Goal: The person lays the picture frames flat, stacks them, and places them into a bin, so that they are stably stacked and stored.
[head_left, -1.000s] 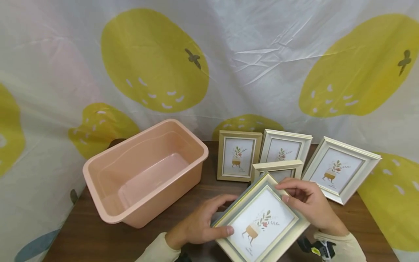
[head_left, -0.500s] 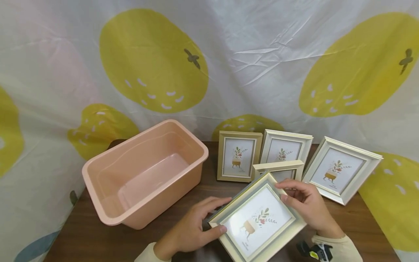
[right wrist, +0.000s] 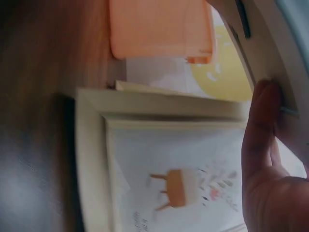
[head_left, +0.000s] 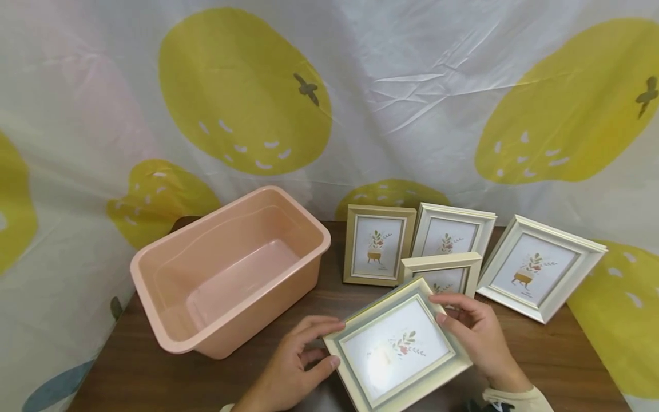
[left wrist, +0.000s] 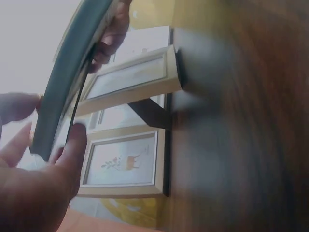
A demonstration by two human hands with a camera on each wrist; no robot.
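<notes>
Both hands hold a cream and grey-blue picture frame (head_left: 342, 337) tilted above the table, its plant print facing up and a bright glare on the glass. My left hand (head_left: 293, 363) pinches its left corner, with the thumb at the front border; the left wrist view shows fingers on both sides of the edge. My right hand (head_left: 479, 335) grips the upper right side, thumb on the front border and a finger (right wrist: 260, 128) against the back. Close behind stands a smaller cream picture frame (head_left: 443, 261), partly covered by the held one.
A pink plastic bin (head_left: 259, 300) stands on the dark wooden table (head_left: 247, 380) at the left. At the back right stand a tan picture frame (head_left: 352, 246) and two whitish picture frames, one (head_left: 419, 229) behind the smaller cream one, another (head_left: 571, 289) farther right. A fruit-patterned curtain (head_left: 391, 143) hangs behind.
The held picture frame has turned and shifted slightly left, and glare has appeared on its glass. My left hand has moved left and down with it; my right hand has shifted slightly left.
</notes>
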